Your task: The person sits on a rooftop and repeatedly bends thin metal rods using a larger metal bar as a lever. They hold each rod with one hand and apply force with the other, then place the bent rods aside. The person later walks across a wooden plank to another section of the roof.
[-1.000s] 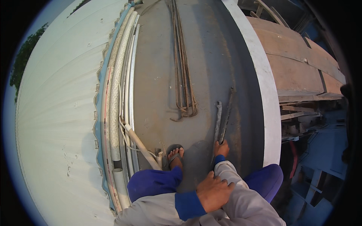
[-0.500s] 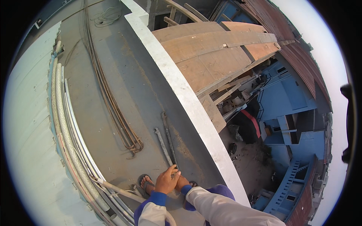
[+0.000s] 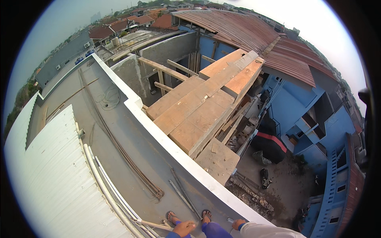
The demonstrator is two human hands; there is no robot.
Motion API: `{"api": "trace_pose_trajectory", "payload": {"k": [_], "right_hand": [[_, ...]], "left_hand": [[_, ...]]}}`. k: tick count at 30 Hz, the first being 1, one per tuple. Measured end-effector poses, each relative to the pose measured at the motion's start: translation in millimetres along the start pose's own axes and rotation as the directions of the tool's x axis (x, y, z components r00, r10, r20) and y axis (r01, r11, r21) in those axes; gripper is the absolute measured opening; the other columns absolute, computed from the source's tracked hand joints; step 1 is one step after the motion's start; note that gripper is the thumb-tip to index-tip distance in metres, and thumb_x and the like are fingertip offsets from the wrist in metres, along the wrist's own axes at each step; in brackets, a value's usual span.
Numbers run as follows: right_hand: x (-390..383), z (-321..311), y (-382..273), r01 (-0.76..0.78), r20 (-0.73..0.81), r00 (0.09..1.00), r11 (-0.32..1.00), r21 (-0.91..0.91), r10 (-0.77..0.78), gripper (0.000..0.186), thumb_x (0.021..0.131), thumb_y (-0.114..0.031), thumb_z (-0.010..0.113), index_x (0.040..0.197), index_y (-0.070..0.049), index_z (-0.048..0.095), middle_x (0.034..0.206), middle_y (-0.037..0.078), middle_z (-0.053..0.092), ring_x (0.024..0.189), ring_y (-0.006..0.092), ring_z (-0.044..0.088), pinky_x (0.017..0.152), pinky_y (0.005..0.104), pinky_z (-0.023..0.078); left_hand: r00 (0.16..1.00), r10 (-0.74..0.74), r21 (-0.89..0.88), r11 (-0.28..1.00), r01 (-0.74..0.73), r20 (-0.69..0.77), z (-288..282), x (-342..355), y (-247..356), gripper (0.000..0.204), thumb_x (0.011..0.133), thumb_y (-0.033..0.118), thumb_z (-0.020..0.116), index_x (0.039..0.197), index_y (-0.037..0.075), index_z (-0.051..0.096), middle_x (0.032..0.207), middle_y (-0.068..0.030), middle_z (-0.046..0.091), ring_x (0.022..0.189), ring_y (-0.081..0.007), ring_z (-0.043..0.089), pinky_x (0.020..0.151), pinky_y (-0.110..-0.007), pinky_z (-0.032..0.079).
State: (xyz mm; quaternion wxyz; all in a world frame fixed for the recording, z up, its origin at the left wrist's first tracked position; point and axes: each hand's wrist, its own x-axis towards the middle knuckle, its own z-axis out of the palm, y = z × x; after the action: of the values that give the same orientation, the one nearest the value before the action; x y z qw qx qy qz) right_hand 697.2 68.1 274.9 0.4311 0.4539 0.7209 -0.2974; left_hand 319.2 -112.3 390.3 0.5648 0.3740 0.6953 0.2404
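My left hand is at the lower edge, in front of my sandalled left foot. Its fingers curl in and nothing shows in them. To the right, beside the white parapet, my right hand is closed. A small pale grey piece shows at its fingers; whether it is held or lies behind them I cannot tell. Two metal bars, a grey one and a darker one, lie on the floor, their near ends close to my right foot.
Long rusty rebar rods with bent ends lie along the grey floor. Pale pipes run beside the white corrugated roofing. The white parapet edges a drop to a yard. Plywood formwork lies beyond it.
The view has tilted up toward the rooftops, so the hands sit lower in it. My hands, close together before, are now apart, the right one over by the parapet.
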Motion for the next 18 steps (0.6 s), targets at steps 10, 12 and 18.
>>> {"api": "trace_pose_trajectory", "payload": {"k": [10, 12, 18], "right_hand": [[-104.8, -121.2, -47.0, 0.089, -0.329, 0.936, 0.816, 0.571, 0.128, 0.031, 0.088, -0.031, 0.064, 0.110, -0.015, 0.079, 0.104, 0.014, 0.077, 0.102, 0.0266, 0.073, 0.092, 0.0378, 0.055], [-114.9, -142.8, -55.0, 0.151, -0.362, 0.927, 0.787, 0.598, 0.096, 0.031, 0.088, -0.031, 0.064, 0.110, -0.015, 0.079, 0.104, 0.013, 0.077, 0.101, 0.0261, 0.073, 0.092, 0.0378, 0.055], [-89.2, -105.3, -36.5, 0.142, -0.271, 0.962, 0.820, 0.555, 0.017, 0.031, 0.089, -0.031, 0.064, 0.107, -0.009, 0.078, 0.111, 0.012, 0.076, 0.096, 0.0274, 0.074, 0.089, 0.0381, 0.056]], "left_hand": [[0.798, 0.482, 0.631, 0.503, -0.591, 0.363, -139.0, -222.4, 518.7, 0.040, 0.096, 0.025, 0.066, 0.124, -0.002, 0.060, 0.107, -0.0222, 0.073, 0.098, -0.0382, 0.072, 0.085, -0.045, 0.056], [0.771, 0.374, 0.695, 0.346, -0.631, 0.515, -114.6, -257.3, 573.0, 0.038, 0.095, 0.023, 0.066, 0.123, -0.002, 0.060, 0.104, -0.0234, 0.073, 0.097, -0.0384, 0.072, 0.083, -0.046, 0.056], [0.484, 0.583, 0.540, 0.091, -0.837, 0.652, -87.8, -305.8, 572.6, 0.038, 0.094, 0.025, 0.066, 0.121, -0.001, 0.061, 0.102, -0.0227, 0.073, 0.096, -0.0379, 0.072, 0.083, -0.045, 0.057]]}}
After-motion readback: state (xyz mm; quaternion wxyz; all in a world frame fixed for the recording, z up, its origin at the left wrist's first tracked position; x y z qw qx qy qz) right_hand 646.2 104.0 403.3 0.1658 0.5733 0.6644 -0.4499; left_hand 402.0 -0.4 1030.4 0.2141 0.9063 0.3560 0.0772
